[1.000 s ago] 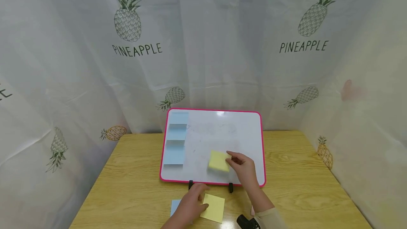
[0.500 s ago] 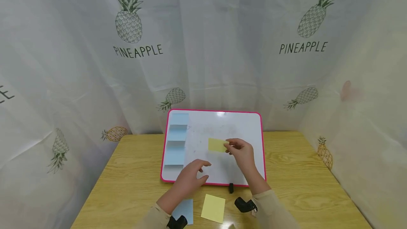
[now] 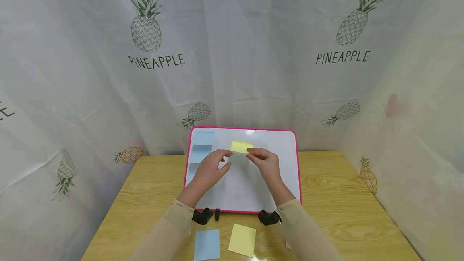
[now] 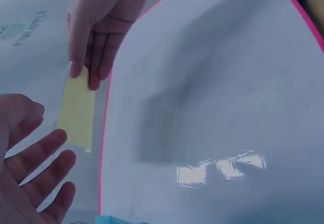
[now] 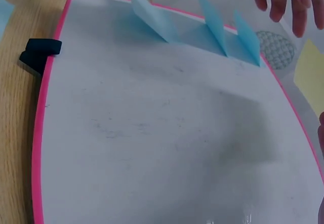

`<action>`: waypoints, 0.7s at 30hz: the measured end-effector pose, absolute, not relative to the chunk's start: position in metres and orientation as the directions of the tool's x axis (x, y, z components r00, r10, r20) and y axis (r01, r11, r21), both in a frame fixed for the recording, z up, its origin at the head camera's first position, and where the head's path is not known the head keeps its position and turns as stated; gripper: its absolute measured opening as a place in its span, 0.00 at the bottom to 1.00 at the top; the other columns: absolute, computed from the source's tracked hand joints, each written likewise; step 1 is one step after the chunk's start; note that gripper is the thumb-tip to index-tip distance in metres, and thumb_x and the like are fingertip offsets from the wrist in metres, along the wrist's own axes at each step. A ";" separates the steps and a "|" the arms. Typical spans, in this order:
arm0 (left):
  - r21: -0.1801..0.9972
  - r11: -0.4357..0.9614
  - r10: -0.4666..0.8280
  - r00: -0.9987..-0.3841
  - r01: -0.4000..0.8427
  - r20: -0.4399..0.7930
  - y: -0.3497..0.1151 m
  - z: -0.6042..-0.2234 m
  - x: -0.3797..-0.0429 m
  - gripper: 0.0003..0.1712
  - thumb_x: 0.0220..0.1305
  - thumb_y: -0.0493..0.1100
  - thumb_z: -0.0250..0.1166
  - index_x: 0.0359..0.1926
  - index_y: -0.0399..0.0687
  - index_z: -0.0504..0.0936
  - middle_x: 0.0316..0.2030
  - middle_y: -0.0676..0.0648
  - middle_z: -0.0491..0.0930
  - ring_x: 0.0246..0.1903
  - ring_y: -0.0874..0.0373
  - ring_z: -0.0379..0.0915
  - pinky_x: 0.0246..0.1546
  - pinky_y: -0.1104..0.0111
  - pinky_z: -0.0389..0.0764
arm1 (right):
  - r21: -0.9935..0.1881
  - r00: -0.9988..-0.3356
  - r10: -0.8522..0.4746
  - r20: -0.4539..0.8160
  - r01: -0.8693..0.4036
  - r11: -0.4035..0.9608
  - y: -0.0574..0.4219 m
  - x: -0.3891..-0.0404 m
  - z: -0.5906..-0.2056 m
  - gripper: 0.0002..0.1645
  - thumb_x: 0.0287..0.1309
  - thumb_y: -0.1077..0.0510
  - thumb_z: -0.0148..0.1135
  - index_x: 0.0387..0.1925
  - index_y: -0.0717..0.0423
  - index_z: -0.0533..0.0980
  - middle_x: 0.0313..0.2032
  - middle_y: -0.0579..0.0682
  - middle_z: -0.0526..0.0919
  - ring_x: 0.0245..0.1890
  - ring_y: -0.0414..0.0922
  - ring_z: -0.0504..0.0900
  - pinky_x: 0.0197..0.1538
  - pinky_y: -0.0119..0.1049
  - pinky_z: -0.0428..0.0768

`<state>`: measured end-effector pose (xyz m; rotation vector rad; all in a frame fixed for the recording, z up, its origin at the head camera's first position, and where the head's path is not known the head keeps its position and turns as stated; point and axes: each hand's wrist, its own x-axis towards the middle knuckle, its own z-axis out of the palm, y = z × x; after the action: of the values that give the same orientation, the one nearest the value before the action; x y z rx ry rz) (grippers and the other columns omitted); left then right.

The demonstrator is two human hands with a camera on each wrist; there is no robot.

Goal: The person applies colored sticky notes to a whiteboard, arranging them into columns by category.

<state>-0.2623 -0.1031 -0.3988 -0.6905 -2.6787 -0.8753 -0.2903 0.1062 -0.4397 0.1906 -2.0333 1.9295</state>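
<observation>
from the head view, the right hand (image 3: 266, 165) pinches a yellow sticky note (image 3: 240, 146) by its right end, up in front of the upper middle of the pink-framed whiteboard (image 3: 246, 190); the left hand (image 3: 209, 169) is open, holding nothing, in front of the whiteboard's left half and right beside the note's other end, touching or not i can't tell; blue sticky notes (image 3: 204, 137) line the whiteboard's left edge, partly behind that hand; nearer than the whiteboard, on the wooden table (image 3: 344, 200), lie a blue paper square (image 3: 207, 245) and a yellow paper square (image 3: 242, 240); a pineapple-print curtain (image 3: 250, 51) hangs behind the whiteboard; over to the left wrist view, thumb and fingers grip one end of the yellow note, left fingers apart near the other; in the right wrist view, three blue notes jut out from the whiteboard's face, and a black foot (image 5: 44, 47) sits at its lower edge.
</observation>
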 end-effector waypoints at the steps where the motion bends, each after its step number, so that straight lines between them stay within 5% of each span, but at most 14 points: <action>1: 0.492 0.712 0.352 -0.860 0.502 0.368 -0.104 -0.397 -0.266 0.19 0.65 0.42 0.65 0.57 0.48 0.78 0.50 0.51 0.79 0.44 0.55 0.76 0.44 0.60 0.78 | -0.943 -0.935 0.126 0.331 -0.323 0.080 0.106 -0.294 -0.440 0.12 0.49 0.59 0.76 0.35 0.62 0.87 0.42 0.53 0.86 0.44 0.43 0.83 0.43 0.30 0.81; 14: 0.504 0.741 0.291 -0.888 0.445 0.356 -0.103 -0.392 -0.305 0.21 0.66 0.40 0.64 0.59 0.48 0.77 0.50 0.47 0.79 0.47 0.51 0.75 0.47 0.58 0.77 | -0.952 -0.946 0.112 0.305 -0.299 0.071 0.096 -0.338 -0.441 0.12 0.45 0.66 0.77 0.35 0.64 0.86 0.42 0.51 0.86 0.45 0.45 0.83 0.42 0.30 0.81; 21: 0.479 0.775 0.256 -0.898 0.412 0.357 -0.097 -0.393 -0.318 0.22 0.67 0.42 0.62 0.61 0.50 0.76 0.58 0.49 0.75 0.58 0.51 0.70 0.56 0.54 0.73 | -0.963 -0.960 0.093 0.266 -0.261 0.062 0.096 -0.345 -0.445 0.13 0.46 0.68 0.75 0.37 0.66 0.85 0.44 0.53 0.86 0.46 0.46 0.83 0.43 0.32 0.82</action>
<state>-0.3177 -0.0972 -0.3933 -0.5184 -2.6974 -0.8199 -0.3446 0.0963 -0.4453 0.1703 -2.0840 1.9833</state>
